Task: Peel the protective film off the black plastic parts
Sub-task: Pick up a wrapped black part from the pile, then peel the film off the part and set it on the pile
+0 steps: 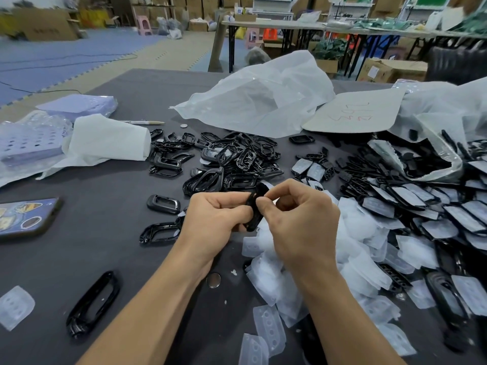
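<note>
Both hands meet above the middle of the dark table. My left hand grips a small black plastic part held edge-up between the hands. My right hand pinches the same part at its upper edge with thumb and forefinger. Film on this part is hidden by the fingers. A pile of bare black frames lies beyond the hands. Film-covered black parts spread to the right. Peeled translucent films heap under my right forearm.
A phone lies at the left edge, a long black frame near the front left, a coin cell under my left wrist. White plastic bags, a cardboard sheet and white cloth lie at the back.
</note>
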### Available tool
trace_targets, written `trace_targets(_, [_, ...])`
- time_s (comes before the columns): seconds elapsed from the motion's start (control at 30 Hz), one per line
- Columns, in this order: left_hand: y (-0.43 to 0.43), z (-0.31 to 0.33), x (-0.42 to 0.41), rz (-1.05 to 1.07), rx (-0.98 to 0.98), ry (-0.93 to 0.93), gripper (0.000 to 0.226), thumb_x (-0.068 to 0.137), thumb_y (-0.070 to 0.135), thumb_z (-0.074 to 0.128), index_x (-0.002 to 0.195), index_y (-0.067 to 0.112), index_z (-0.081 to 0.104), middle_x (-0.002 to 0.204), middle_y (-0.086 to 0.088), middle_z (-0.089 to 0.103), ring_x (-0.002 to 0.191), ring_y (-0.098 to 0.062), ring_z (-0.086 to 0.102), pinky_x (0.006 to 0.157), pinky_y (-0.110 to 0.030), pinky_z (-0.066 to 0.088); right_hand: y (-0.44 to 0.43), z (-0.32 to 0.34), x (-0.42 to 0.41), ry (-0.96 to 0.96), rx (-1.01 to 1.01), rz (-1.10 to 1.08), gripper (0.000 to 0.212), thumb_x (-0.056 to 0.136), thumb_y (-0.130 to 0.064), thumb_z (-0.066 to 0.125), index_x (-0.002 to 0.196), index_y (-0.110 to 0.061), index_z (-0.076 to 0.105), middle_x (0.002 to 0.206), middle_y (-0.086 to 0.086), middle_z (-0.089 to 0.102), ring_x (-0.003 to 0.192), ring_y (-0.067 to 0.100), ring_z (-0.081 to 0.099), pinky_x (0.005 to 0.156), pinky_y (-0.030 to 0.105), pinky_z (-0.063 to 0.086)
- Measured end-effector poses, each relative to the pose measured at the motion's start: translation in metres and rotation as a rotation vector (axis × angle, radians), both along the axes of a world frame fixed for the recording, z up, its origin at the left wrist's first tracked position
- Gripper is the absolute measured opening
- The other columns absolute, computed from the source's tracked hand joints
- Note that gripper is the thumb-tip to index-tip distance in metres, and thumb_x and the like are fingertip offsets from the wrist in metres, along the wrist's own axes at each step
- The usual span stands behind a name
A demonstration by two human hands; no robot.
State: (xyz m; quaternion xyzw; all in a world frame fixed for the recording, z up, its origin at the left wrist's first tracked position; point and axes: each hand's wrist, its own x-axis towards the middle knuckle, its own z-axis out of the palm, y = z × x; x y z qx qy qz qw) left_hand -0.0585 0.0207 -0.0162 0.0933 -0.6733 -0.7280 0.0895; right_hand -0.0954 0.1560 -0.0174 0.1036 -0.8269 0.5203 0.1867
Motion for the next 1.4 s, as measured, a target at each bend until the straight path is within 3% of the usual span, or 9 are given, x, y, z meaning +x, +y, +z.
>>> trace_targets(0.13, [-0.004,0.003,-0.001,-0.003,-0.044,0.015,0.039,0.082,-0.014,0.066,0.089,0.019,0.086,0.078,-0.013,0.078,0.066,-0.019,0.061,0.062,-0.029,0.054,-0.002,0.001,0.000,-0.022,0.021,0.117,0.023,0.084,-0.019,0.078,0.100,-0.033,0.071,0.075,-0.019,0.067,0.070,0.005,0.062,0.063,0.013,0.046])
trace_targets(0.27, [0.002,-0.001,0.000,0.101,-0.058,0.035,0.029,0.084,-0.009,0.075,0.092,0.018,0.084,0.083,-0.009,0.080,0.076,-0.023,0.077,0.076,-0.030,0.062,0.000,0.001,-0.005,-0.164,-0.193,0.146,0.017,0.085,-0.006,0.073,0.081,-0.022,0.074,0.064,-0.015,0.069,0.058,0.002,0.060,0.061,0.017,0.048])
trace_targets(0.4, [0.005,0.000,-0.002,0.082,0.024,0.006,0.022,0.088,-0.006,0.074,0.090,0.013,0.083,0.073,-0.010,0.077,0.058,-0.013,0.067,0.060,-0.021,0.057,0.003,0.002,-0.007,-0.294,-0.411,0.139,0.017,0.086,-0.002,0.073,0.077,-0.016,0.074,0.056,-0.007,0.065,0.049,0.007,0.054,0.053,0.020,0.045])
trace_targets(0.63, [0.005,0.001,0.000,0.221,-0.086,0.096,0.046,0.088,-0.006,0.071,0.077,0.036,0.084,0.067,-0.005,0.077,0.054,-0.013,0.066,0.058,-0.025,0.058,0.000,0.003,-0.003,-0.296,-0.317,0.197,0.013,0.087,-0.013,0.073,0.075,-0.016,0.072,0.059,0.005,0.071,0.046,0.016,0.062,0.051,0.029,0.047])
trace_targets(0.83, [0.002,-0.002,0.000,0.269,-0.030,0.088,0.034,0.091,-0.003,0.072,0.085,0.028,0.083,0.073,-0.009,0.078,0.053,-0.016,0.067,0.056,-0.024,0.057,0.000,0.005,-0.002,-0.342,-0.336,0.371,0.014,0.086,-0.006,0.067,0.073,-0.011,0.070,0.064,0.017,0.070,0.052,0.025,0.061,0.051,0.033,0.048])
trace_targets(1.07, [0.005,-0.002,0.000,0.265,-0.135,0.103,0.040,0.092,0.003,0.072,0.079,0.039,0.082,0.066,-0.004,0.076,0.055,-0.018,0.070,0.058,-0.030,0.062,-0.001,0.004,0.000,-0.336,-0.247,0.273,0.015,0.087,-0.017,0.068,0.072,-0.015,0.071,0.058,0.008,0.069,0.045,0.018,0.059,0.045,0.027,0.044])
trace_targets(1.17, [0.008,-0.002,0.002,0.286,-0.141,0.098,0.027,0.092,0.007,0.074,0.084,0.031,0.083,0.070,-0.002,0.078,0.060,-0.020,0.074,0.063,-0.031,0.063,-0.004,0.006,0.002,-0.355,-0.257,0.217,0.021,0.092,-0.015,0.068,0.071,-0.014,0.071,0.054,0.004,0.067,0.039,0.010,0.052,0.042,0.020,0.040])
trace_targets(1.3, [0.011,-0.001,0.002,0.153,0.087,0.058,0.016,0.093,0.000,0.071,0.088,0.010,0.083,0.072,-0.009,0.077,0.056,-0.013,0.068,0.061,-0.023,0.059,-0.003,0.012,0.005,-0.469,-0.404,0.248,0.027,0.095,-0.010,0.065,0.069,-0.013,0.073,0.051,0.002,0.065,0.036,0.005,0.052,0.038,0.015,0.037])
trace_targets(1.4, [0.011,-0.003,0.001,0.202,0.106,0.045,0.021,0.091,-0.005,0.070,0.085,0.011,0.084,0.073,-0.012,0.077,0.058,-0.016,0.069,0.061,-0.025,0.059,-0.004,0.014,0.005,-0.465,-0.286,0.256,0.030,0.095,-0.010,0.065,0.066,-0.014,0.069,0.049,-0.001,0.065,0.035,0.003,0.051,0.040,0.014,0.037])
